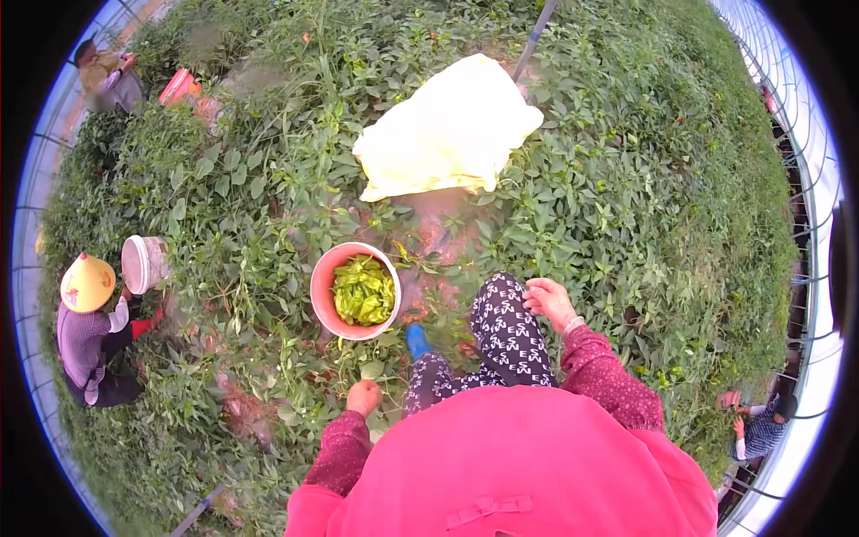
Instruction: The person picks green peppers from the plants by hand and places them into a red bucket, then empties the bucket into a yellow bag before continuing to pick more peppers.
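Peppers (364, 291) sit in the bucket (326, 295), far left of the patterned trousers (514, 336) in my head view. I judge a spill possible: the blue boot (417, 342) stands just beside the bucket, and a careless step could tip it among the plants (591, 201). The left hand (363, 396) hangs low, curled; I can't tell whether it holds anything. The right hand (550, 302) is beside the trousers, fingers bent, its grip likewise unclear.

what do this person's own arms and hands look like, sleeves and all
The left hand and right hand look ungloved. The sleeves are maroon with small pale specks; pink cloth covers the shoulders. A pale band shows at the right wrist.
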Demonstrator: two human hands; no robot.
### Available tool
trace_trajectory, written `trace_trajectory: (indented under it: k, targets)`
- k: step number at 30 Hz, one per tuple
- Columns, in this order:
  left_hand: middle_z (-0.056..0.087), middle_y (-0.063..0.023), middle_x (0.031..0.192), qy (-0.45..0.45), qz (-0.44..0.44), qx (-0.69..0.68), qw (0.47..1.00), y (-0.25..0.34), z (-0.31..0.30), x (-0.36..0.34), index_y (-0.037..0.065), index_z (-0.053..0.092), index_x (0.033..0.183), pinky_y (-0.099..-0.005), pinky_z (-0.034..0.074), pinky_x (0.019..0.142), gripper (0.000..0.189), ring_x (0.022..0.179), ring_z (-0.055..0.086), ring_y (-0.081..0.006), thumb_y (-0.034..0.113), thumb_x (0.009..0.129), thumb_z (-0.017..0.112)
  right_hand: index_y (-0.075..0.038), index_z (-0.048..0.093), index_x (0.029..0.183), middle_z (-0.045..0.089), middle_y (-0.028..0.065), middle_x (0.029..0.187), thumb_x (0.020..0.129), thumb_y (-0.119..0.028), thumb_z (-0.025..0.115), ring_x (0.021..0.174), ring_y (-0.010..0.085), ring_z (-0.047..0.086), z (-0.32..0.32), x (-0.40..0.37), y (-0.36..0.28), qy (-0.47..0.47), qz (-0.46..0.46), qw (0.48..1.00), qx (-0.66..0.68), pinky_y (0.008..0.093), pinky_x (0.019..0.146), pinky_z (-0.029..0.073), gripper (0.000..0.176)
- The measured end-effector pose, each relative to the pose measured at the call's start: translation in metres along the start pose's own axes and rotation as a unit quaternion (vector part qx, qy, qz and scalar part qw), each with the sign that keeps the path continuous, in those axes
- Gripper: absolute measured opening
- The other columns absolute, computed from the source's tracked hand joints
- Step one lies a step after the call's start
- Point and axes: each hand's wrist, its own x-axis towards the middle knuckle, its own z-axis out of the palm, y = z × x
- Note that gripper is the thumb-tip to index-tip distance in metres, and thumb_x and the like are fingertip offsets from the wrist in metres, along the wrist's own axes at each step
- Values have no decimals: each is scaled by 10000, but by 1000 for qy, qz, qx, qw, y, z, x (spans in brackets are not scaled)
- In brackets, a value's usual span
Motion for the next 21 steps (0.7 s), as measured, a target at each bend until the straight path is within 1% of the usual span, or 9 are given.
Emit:
trace_trajectory:
  k: [5, 6, 8, 11, 14, 15, 18, 19, 21]
  targets:
    - [657, -176, 819, 46, -13, -12, 999, 22, -30, 30, 53, 689, 839, -382, 494, 759, 242, 794, 646, -312, 220, 742, 544, -33, 536, 1135, 640, 78, 913, 913, -115, 464, 726, 138, 616, -18, 45, -12, 39, 25, 999, -20, 270, 631, 502, 247]
    - [656, -176, 817, 58, -10, -20, 998, 27, -32, 39, 51, 689, 841, -383, 495, 755, 243, 785, 646, -314, 217, 742, 542, -39, 537, 1131, 640, 79, 916, 914, -127, 468, 736, 144, 618, -20, 61, -11, 31, 41, 998, -30, 269, 632, 503, 245]
    - [660, -147, 729, 69, -38, -101, 992, 43, -34, 48, 23, 678, 848, -357, 507, 652, 243, 675, 647, -258, 189, 759, 525, -52, 539, 1123, 640, 80, 923, 914, -151, 476, 757, 155, 624, -25, 97, -3, 19, 74, 996, -48, 269, 634, 505, 240]
    - [635, -99, 631, 94, -112, -190, 971, 116, -51, 38, -7, 657, 854, -308, 498, 548, 240, 572, 613, -174, 167, 771, 513, -51, 546, 1112, 643, 83, 919, 883, -148, 485, 735, 170, 634, -23, 160, -16, -17, 109, 989, -103, 291, 621, 507, 256]
    - [636, -127, 644, 72, -127, -138, 980, 120, -38, 52, 1, 669, 857, -328, 496, 558, 235, 534, 614, -205, 168, 755, 539, -55, 564, 1086, 640, 73, 905, 879, -138, 491, 740, 141, 618, -20, 211, -54, -83, 88, 987, -105, 279, 632, 492, 235]
    - [640, -136, 667, 89, -152, -106, 979, 138, -32, 54, 6, 676, 850, -330, 493, 562, 234, 562, 624, -202, 171, 757, 539, -51, 562, 1091, 638, 71, 904, 883, -136, 490, 742, 138, 616, -17, 226, -81, -102, 82, 984, -121, 273, 634, 488, 237]
    - [648, -148, 709, 102, -78, -65, 989, 185, -16, 79, 13, 668, 883, -340, 496, 588, 239, 602, 633, -218, 182, 763, 550, -34, 552, 1107, 632, 66, 901, 896, -123, 479, 745, 135, 613, -22, 266, -136, -154, 51, 977, -134, 262, 636, 483, 241]
    - [652, -136, 732, 67, -160, -208, 963, 251, -26, 72, 31, 656, 931, -332, 498, 601, 240, 633, 637, -216, 186, 777, 557, -24, 541, 1119, 629, 64, 907, 904, -118, 470, 752, 138, 611, -28, 279, -151, -160, 49, 976, -142, 265, 641, 484, 245]
    - [650, -120, 735, 60, -121, -231, 964, 292, -13, 85, 43, 649, 952, -319, 497, 588, 236, 623, 635, -201, 185, 789, 554, -26, 544, 1116, 629, 69, 917, 895, -117, 465, 747, 137, 608, -43, 308, -169, -141, 67, 977, -149, 268, 637, 486, 251]
